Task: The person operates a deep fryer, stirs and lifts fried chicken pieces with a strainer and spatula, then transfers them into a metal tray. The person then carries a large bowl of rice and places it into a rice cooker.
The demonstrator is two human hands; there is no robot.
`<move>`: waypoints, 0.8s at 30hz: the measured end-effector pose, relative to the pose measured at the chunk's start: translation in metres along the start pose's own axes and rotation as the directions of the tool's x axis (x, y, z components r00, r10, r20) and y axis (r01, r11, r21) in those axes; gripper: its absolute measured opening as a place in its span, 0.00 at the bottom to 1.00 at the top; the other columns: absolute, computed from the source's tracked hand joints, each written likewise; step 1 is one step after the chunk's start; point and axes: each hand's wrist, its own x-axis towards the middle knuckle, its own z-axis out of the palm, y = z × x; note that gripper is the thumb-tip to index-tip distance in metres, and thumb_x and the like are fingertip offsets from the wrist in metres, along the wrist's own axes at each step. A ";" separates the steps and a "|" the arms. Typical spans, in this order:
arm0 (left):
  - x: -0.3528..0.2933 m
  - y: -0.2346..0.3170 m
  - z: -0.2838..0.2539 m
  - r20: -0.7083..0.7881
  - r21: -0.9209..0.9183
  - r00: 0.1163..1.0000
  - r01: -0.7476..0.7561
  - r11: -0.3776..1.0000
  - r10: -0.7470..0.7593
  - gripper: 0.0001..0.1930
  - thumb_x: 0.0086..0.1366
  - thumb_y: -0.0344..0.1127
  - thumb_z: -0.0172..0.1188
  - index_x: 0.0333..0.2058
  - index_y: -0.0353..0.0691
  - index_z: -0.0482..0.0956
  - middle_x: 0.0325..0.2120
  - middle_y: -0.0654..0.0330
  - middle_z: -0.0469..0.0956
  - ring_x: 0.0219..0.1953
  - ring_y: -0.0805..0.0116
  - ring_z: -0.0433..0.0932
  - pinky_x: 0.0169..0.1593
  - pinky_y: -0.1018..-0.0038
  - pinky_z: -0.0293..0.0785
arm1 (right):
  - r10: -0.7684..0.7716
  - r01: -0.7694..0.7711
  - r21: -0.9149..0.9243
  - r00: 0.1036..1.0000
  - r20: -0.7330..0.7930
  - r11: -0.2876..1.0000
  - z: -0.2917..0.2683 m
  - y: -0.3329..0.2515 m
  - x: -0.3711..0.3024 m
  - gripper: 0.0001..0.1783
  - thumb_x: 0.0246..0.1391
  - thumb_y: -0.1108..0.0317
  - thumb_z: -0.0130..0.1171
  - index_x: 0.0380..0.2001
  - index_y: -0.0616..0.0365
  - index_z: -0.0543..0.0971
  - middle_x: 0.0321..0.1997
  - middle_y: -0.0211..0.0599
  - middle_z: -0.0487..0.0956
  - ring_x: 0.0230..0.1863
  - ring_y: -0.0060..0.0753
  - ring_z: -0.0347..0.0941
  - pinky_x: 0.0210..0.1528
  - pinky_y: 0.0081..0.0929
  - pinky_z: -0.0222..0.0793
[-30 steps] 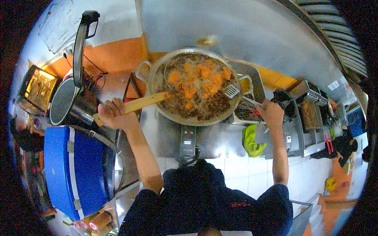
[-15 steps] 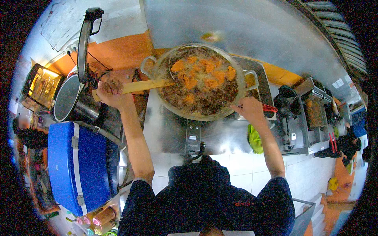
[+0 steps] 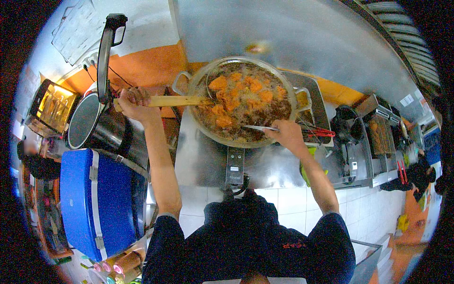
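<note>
In front of me stands a big round two-handled pan of dark bubbling oil, with orange-brown battered pieces frying in it. My left hand is closed round the flat wooden handle of a skimmer. Its thin wire rim curves into the oil at the pan's left side, and the pieces hide most of its basket. My right hand, over the pan's near right rim, grips a slim silver utensil. The utensil points left over the oil; whether it is tongs I cannot tell.
Red-handled tongs lie right of the pan beside a green cloth. Left of me are a tall dark pot with its lid raised and a blue cooler box. Fryers and another person are at the right.
My right hand has moved left and slightly down, and the silver utensil now shows over the oil. The frying pieces have shifted toward the left. My left hand keeps hold of the skimmer.
</note>
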 end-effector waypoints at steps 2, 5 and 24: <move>0.002 0.003 -0.001 -0.011 -0.006 1.000 0.008 1.000 -0.008 0.19 0.65 0.37 0.46 0.15 0.50 0.56 0.07 0.70 0.52 0.08 0.78 0.50 0.12 0.78 0.48 | -0.015 0.015 0.005 1.000 -0.010 1.000 0.006 -0.008 0.003 0.27 0.48 0.39 0.60 0.27 0.54 0.82 0.25 0.44 0.80 0.30 0.50 0.78 0.33 0.43 0.73; 0.004 0.007 -0.005 0.069 -0.024 0.997 0.017 1.000 -0.016 0.18 0.64 0.37 0.47 0.16 0.50 0.57 0.07 0.69 0.53 0.08 0.78 0.51 0.11 0.79 0.49 | 0.003 -0.003 0.010 1.000 -0.014 1.000 0.013 -0.018 0.008 0.27 0.48 0.38 0.60 0.27 0.54 0.82 0.24 0.45 0.80 0.30 0.51 0.78 0.33 0.43 0.73; 0.009 0.009 -0.002 0.110 -0.027 0.994 0.027 0.999 -0.024 0.20 0.65 0.40 0.47 0.14 0.51 0.54 0.07 0.69 0.53 0.08 0.78 0.50 0.13 0.79 0.47 | 0.001 0.033 0.160 0.979 -0.205 0.987 0.015 -0.012 -0.024 0.26 0.48 0.42 0.65 0.24 0.57 0.79 0.19 0.41 0.78 0.22 0.45 0.77 0.26 0.38 0.72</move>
